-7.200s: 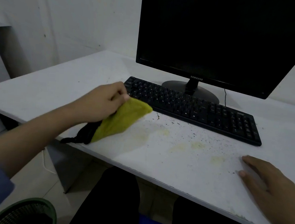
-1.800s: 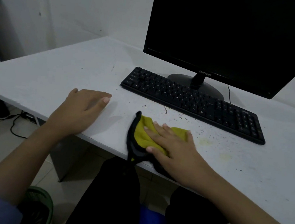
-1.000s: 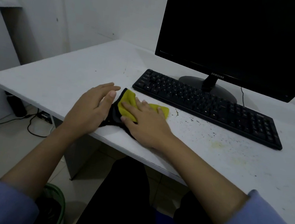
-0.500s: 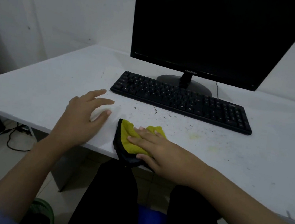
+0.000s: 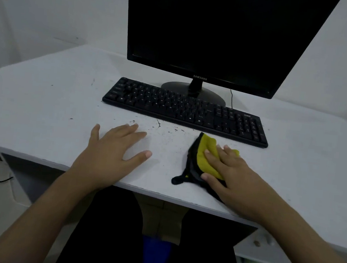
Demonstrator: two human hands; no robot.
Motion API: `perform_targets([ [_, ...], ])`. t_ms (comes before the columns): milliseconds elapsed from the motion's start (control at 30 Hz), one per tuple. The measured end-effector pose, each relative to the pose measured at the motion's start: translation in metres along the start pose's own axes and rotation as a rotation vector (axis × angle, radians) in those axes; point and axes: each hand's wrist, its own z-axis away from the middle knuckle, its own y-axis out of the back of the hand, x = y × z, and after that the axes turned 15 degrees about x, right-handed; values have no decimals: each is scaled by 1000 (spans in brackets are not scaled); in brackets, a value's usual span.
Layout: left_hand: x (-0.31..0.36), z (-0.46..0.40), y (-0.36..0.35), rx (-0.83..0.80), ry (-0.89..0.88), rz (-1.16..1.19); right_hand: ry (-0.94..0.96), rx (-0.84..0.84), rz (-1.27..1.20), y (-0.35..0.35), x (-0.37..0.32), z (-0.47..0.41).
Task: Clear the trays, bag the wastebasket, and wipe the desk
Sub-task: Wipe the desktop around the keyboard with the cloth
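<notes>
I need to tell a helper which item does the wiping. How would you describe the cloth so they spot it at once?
Start at the black monitor and come down past the black keyboard to the front of the white desk. There the right hand presses flat on the cloth. It is the only soft, coloured item there: yellow with a black edge.

Head view, downward over desk point(image 5: 41, 103)

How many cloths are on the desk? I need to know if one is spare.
1. The yellow and black cloth lies near the desk's front edge, before the keyboard, under the right hand. No other shows.
</notes>
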Motion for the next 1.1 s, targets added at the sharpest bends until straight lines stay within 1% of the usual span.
perform_targets([
  [133,1,0,0,-26,-25,-41,-88,34,84,-8,-6,2],
  [233,0,0,-1,-30,-30,-44,-133,57,72,-16,-14,-21],
  [400,-1,-1,-2,-23,-35,-32,26,76,16,-28,-34,-47],
  [533,-2,-2,-2,-33,-26,-14,113,45,-49,-23,-33,-34],
  [633,-1,-2,0,-34,-24,12,134,15,-61,-14,-30,-11],
  [700,-1,-1,0,-35,-21,21,103,-6,-31,-9,-25,6],
  [767,-1,-1,1,-39,-19,14,50,7,48,-8,-14,18],
  [833,-1,-3,0,-42,-17,4,-58,28,80,-8,-2,23],
  [933,0,-2,0,-36,-16,15,-213,32,42,-9,10,18],
  [1000,0,0,2,-33,-15,25,-244,56,47,-12,12,10],
  [1100,2,0,1,-32,-14,30,-230,65,68,-17,8,-5],
])
